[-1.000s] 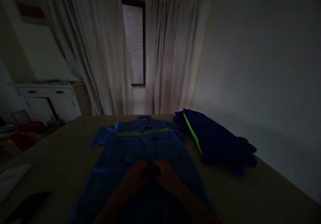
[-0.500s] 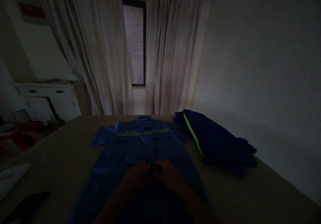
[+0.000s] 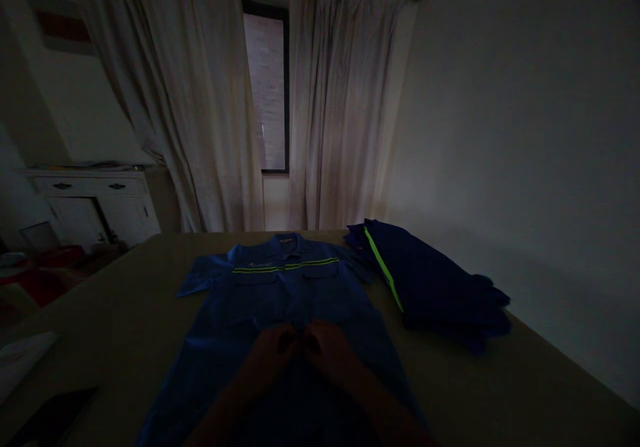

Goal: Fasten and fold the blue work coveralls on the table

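A blue short-sleeved work shirt (image 3: pixel 240 353) lies spread front side up, collar at the far end, with yellow-green stripes across its chest and two flap pockets. Over its front placket, below the pockets, my left hand (image 3: pixel 275 347) and my right hand (image 3: pixel 325 345) meet with fingers bent in a pinch. Both are closed on the shirt's front edge, close together at the middle. Dim light and the fingers themselves hide the exact spot they grip; a button there cannot be made out.
Dark blue folded clothing (image 3: pixel 435 280) with a bright green stripe lies right of the shirt, near the wall. A dark flat object (image 3: pixel 55 413) and a white sheet-like item (image 3: pixel 23 360) rest at the left on the brownish table (image 3: pixel 130 307). Curtains and a white cabinet (image 3: pixel 100 200) stand behind.
My hands have shifted slightly and their fingers have come a little closer together at the placket. The shirt and the folded clothing stay where they were.
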{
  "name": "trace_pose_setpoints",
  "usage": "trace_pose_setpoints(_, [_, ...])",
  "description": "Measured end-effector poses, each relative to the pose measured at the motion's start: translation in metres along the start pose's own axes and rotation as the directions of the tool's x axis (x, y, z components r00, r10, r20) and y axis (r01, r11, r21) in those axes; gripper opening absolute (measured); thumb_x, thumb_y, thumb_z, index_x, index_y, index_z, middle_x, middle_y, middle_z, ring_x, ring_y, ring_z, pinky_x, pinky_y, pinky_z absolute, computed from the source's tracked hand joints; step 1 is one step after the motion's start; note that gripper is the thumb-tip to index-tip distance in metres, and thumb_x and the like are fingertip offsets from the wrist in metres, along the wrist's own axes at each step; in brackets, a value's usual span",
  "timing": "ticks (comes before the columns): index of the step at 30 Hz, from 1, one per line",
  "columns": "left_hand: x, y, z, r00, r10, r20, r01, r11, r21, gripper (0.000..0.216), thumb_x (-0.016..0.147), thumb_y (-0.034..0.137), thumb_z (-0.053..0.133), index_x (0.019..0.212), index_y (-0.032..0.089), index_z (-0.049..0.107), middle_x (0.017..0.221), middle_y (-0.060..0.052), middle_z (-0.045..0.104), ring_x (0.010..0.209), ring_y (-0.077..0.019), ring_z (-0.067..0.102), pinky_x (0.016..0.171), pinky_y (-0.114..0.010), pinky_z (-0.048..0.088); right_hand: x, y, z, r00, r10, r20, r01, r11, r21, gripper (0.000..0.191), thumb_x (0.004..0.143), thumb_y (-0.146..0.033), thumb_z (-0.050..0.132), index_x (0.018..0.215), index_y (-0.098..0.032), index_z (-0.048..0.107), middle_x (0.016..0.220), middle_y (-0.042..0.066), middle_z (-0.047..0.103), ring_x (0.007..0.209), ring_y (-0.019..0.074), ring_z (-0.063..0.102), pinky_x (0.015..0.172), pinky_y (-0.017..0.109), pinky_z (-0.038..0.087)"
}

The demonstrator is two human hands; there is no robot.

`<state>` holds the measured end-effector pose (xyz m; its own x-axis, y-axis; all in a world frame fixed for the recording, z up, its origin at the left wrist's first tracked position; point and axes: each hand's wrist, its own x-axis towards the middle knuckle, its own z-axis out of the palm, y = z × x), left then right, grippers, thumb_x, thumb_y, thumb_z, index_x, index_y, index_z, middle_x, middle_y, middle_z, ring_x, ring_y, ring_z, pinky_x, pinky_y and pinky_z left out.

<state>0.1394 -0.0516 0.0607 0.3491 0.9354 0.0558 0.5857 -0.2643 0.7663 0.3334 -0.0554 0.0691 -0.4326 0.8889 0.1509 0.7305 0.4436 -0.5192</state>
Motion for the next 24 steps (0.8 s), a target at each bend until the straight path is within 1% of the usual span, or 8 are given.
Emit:
trace_pose_setpoints(4, [0.002,-0.003,-0.002,1.0,0.0,-0.016,-0.001,0.997,-0.078,0.017,0.084,0.033,0.055,0.095,0.021,0.058,0.089,-0.003,0.07,0.082,-0.0193,0.066,0.073,-0.029,0.045,0.0,0.001,0.003,1.0,0.004,-0.007,-0.004,0.999,-0.035,0.011,0.088,-0.022,0.06,0.094,-0.02,0.07,0.098,0.004,0.071,0.091,0.0184,0.065,0.077,0.025,0.041])
trace_pose_setpoints(7, [0.003,-0.004,-0.002,1.0,0.012,-0.017,-0.013,0.997,-0.074,0.014,0.082,0.031,0.056,0.092,0.021,0.056,0.084,-0.001,0.068,0.079,-0.0185,0.064,0.071,-0.028,0.044,0.0,0.002,0.007,1.0,0.008,-0.008,-0.009,0.997,-0.08,0.012,0.088,-0.023,0.059,0.096,-0.022,0.069,0.099,0.004,0.07,0.09,0.0186,0.066,0.075,0.025,0.041])
trace_pose_setpoints(10, [0.003,-0.005,0.0,1.0,-0.002,-0.021,0.001,0.998,-0.056,0.012,0.082,0.029,0.056,0.091,0.021,0.056,0.078,0.0,0.066,0.074,-0.0175,0.062,0.066,-0.027,0.042,0.0,0.002,0.009,1.0,-0.025,-0.009,0.023,0.994,-0.104,0.013,0.09,-0.027,0.058,0.097,-0.022,0.068,0.1,0.004,0.07,0.088,0.0182,0.066,0.072,0.025,0.041])
trace_pose_setpoints(12, [0.002,-0.004,0.0,1.0,-0.018,-0.022,0.016,0.997,-0.072,0.015,0.081,0.027,0.056,0.095,0.021,0.055,0.078,0.001,0.065,0.074,-0.0176,0.063,0.066,-0.027,0.042,0.0,0.001,0.008,0.999,-0.051,-0.002,0.05,0.993,-0.111,0.014,0.092,-0.027,0.057,0.097,-0.022,0.068,0.101,0.004,0.07,0.088,0.0183,0.066,0.072,0.025,0.041])
trace_pose_setpoints(14, [0.002,-0.003,-0.001,0.999,-0.04,-0.022,0.037,0.993,-0.11,0.024,0.08,0.026,0.057,0.103,0.021,0.052,0.079,0.001,0.065,0.075,-0.0182,0.064,0.067,-0.027,0.043,-0.001,-0.001,0.005,0.998,-0.066,0.002,0.066,0.993,-0.101,0.014,0.094,-0.026,0.055,0.098,-0.021,0.067,0.103,0.005,0.07,0.09,0.0182,0.066,0.074,0.025,0.041])
trace_pose_setpoints(17, [0.0,-0.001,-0.006,0.999,-0.034,0.012,0.035,0.989,-0.144,0.033,0.08,0.028,0.058,0.11,0.021,0.048,0.079,0.002,0.065,0.073,-0.0183,0.063,0.066,-0.028,0.043,-0.002,-0.005,0.003,0.997,-0.07,-0.014,0.069,0.995,-0.067,0.012,0.093,-0.024,0.055,0.1,-0.02,0.065,0.103,0.005,0.07,0.091,0.0181,0.066,0.076,0.025,0.042])
trace_pose_setpoints(21, [-0.004,-0.002,-0.012,0.995,0.029,0.097,-0.015,0.99,-0.141,0.03,0.081,0.029,0.059,0.109,0.021,0.051,0.082,0.001,0.065,0.075,-0.0181,0.062,0.066,-0.027,0.043,-0.004,-0.006,0.004,0.996,-0.088,-0.019,0.088,0.996,-0.034,0.011,0.094,-0.024,0.054,0.099,-0.02,0.062,0.101,0.005,0.069,0.091,0.0177,0.065,0.077,0.025,0.042])
trace_pose_setpoints(24, [-0.006,0.0,-0.012,0.991,0.031,0.128,-0.013,0.99,-0.138,0.031,0.08,0.026,0.059,0.11,0.021,0.052,0.083,0.001,0.065,0.077,-0.0186,0.063,0.067,-0.028,0.043,-0.004,-0.005,0.006,0.996,-0.091,-0.017,0.091,0.996,-0.023,0.012,0.094,-0.023,0.053,0.1,-0.02,0.062,0.1,0.004,0.068,0.089,0.0166,0.064,0.076,0.025,0.041])
